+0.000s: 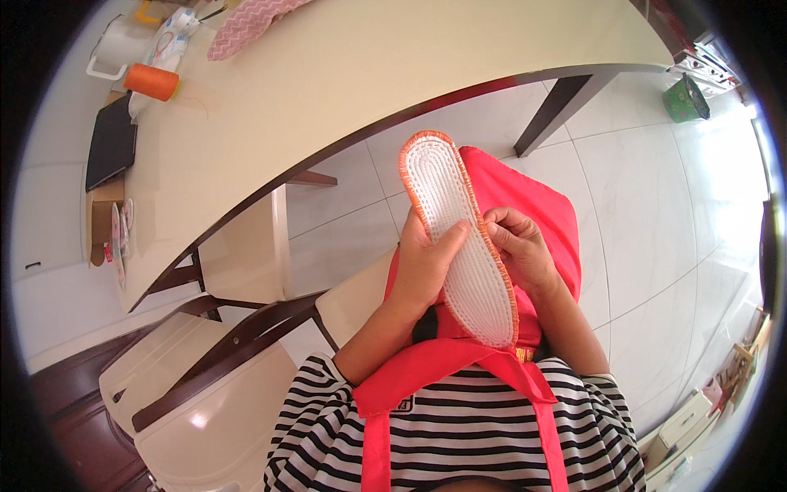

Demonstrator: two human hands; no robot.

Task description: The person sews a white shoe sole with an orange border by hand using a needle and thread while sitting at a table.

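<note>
A white woven shoe sole (pixel 476 289), its rim wrapped in orange stitching, is held upright lengthwise over my lap. My left hand (pixel 424 261) grips it from the left side, thumb lying across its ribbed face and fingers hidden behind. At the right rim, about midway along, my right hand (pixel 522 246) pinches thumb and forefinger at the orange stitches. Whether a needle or thread sits in that pinch is too small to tell. Beneath the sole, a red apron (pixel 535 197) covers my lap.
The cream table (pixel 369 80) curves ahead, bearing an orange thread cone (pixel 152 82), a pink patterned cloth (pixel 249 27) and a white container (pixel 120 46). Cream chairs (pixel 215 412) stand at the left. A table leg (pixel 553 114) and a green bin (pixel 685 99) are at the right.
</note>
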